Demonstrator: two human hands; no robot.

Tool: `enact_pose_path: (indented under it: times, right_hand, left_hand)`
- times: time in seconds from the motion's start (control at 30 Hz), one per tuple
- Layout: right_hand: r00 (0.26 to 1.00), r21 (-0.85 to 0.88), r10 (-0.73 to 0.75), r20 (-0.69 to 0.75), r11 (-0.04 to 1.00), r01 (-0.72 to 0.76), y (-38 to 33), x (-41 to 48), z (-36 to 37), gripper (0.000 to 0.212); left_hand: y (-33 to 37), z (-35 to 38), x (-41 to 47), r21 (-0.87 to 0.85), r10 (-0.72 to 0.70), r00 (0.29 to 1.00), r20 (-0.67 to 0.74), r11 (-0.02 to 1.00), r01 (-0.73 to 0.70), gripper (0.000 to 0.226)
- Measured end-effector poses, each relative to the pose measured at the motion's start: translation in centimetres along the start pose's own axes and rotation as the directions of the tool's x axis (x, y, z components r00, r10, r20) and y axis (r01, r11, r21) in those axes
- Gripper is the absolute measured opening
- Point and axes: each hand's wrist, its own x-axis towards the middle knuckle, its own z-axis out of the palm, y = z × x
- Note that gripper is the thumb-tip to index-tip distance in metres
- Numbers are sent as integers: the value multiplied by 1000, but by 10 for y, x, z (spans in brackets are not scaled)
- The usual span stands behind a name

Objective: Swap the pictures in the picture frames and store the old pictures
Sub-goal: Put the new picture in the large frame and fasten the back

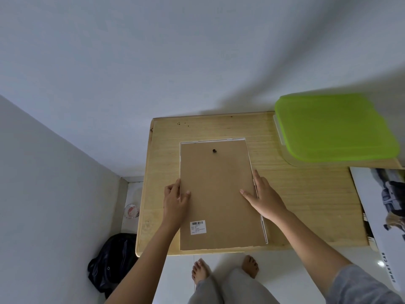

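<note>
Head view: a picture frame [264, 229] lies face down on a wooden table [306, 194]. Its brown backing board [219, 189] is turned up, so the back can be reached for changing the picture. A hanging hook [214, 151] sits near the far end and a barcode label [198, 227] near the front left corner.

The left hand [175, 200] grips the frame's left edge, thumb on the backing and fingers curled at the rim, probably to steady it. The right hand [265, 196] lies flat along the right edge with straight fingers and clasps nothing; it seems to be feeling for the backing's edge or a tab.

A car poster [385, 205], likely one of the pictures to swap, overhangs the table's right side. A box with a green lid [335, 128] stands closed at the far right corner, possibly for storing old pictures.
</note>
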Motion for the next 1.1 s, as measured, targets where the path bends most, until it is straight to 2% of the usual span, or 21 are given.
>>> enact_pose_path:
  times: [0.13,0.23,0.3,0.53,0.77,0.9,0.97,1.1]
  right_hand:
    - [998,131,-24,65,991,16,3,-13,-3,93]
    - [996,190,-25,80,982,9,8,-16,-1,108]
    - [995,183,-31,91,983,14,9,-18,1,115]
    - [1000,181,-18,24,983,13,10,-14,9,110]
    - [1000,215,-10,-9,977,12,8,-13,10,102]
    - [1000,235,-4,-30,972,11,8,-17,11,102]
    - [1000,248,-16,-9,969,18,10,-22,13,108]
    - [999,244,-40,0,969,39,13,-29,21,128]
  left_hand:
    - [-15,-13,-11,-204,30,993,113,979,-6,59]
    - [-24,-20,-13,-244,43,966,253,970,21,82]
    - [-25,-20,-13,-236,50,955,293,972,22,94]
    - [-27,-10,-12,-227,90,976,197,973,-44,92]
    - [-24,-10,-13,-205,139,977,160,973,-105,95]
    - [-23,-11,-17,-152,131,984,118,982,-112,86]
    - [-25,-13,-21,-133,142,979,145,984,-122,88]
    - [-33,-18,-25,-146,148,950,275,983,-111,106]
